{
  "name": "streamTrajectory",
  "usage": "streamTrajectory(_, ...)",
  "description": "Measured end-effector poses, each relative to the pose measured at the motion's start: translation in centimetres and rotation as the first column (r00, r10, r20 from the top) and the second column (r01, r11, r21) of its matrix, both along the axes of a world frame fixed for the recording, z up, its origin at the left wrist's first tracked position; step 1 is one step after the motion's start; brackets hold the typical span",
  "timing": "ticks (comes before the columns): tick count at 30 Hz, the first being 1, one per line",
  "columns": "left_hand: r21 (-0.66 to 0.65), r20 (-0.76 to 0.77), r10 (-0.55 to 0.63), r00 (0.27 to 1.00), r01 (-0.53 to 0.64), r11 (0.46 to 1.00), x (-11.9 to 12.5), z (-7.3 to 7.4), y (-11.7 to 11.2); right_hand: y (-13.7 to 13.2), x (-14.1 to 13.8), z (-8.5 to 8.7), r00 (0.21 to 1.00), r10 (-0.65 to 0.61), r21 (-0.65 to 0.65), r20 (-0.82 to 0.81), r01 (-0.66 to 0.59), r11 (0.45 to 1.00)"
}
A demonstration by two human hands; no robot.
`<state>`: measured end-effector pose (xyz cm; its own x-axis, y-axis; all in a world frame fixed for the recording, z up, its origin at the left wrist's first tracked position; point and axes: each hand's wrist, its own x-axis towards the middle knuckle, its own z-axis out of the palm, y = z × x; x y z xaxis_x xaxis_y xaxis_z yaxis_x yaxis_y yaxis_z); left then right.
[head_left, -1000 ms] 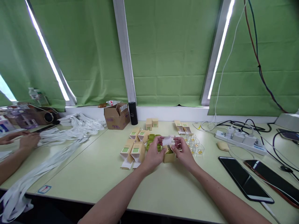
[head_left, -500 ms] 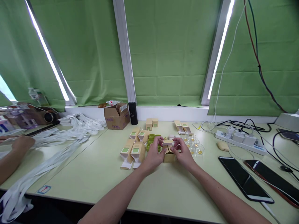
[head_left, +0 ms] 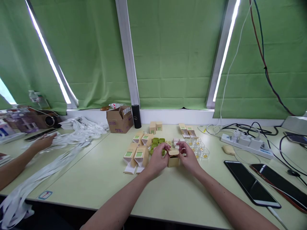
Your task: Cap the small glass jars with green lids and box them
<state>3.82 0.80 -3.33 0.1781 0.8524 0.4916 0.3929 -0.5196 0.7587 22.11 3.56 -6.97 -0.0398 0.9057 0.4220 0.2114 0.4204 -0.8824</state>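
Observation:
My left hand (head_left: pixel 157 158) and my right hand (head_left: pixel 188 156) close round a small tan cardboard box (head_left: pixel 173 159) standing on the pale table (head_left: pixel 100 172), fingers curled over its top flap. Just behind the box lie several small green pots (head_left: pixel 157 141). To its right sit clear cups with yellow bits (head_left: pixel 200 150). On the left lie opened tan cartons with green labels (head_left: pixel 135 155).
Two dark phones (head_left: pixel 251 183) and a power strip with cables (head_left: pixel 247 142) lie on the right. A brown shipping box (head_left: pixel 120 119) and a black cylinder (head_left: pixel 136 116) stand by the window. White straps (head_left: pixel 55 150) cover the left, where another person's hand (head_left: pixel 44 142) reaches.
The white slip held above the box a second ago has gone from sight, and the box's top flap has come down. The other person's hand moved right onto the straps.

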Motion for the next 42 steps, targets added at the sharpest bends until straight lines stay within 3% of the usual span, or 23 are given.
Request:
streamTrajectory(7, 0.001, -0.011, 0.006, 1.0, -0.006, 1.0, -0.1, 0.1, 0.1, -0.6, 0.6, 1.0, 0.999, -0.034, 0.142, -0.004, 0.035, 0.989)
streamTrajectory(13, 0.031, -0.024, 0.023, 0.999, -0.022, 0.999, -0.2, 0.0, 0.3, -1.4, 0.9, 1.9, 0.995, 0.025, 0.286, 0.097, -0.051, 0.957)
streamTrajectory(21, 0.192, -0.075, 0.047, 0.996, -0.031, 0.981, -0.9, 0.7, 0.0, -1.3, 0.8, 1.7, 0.989, 0.005, 0.305, 0.15, -0.052, 0.951)
streamTrajectory(42, 0.201, -0.157, 0.038, 0.987, -0.005, 0.98, -0.8, 0.7, -0.4, -1.5, 0.7, 1.5, 0.969, -0.01, 0.311, 0.247, -0.07, 0.948)
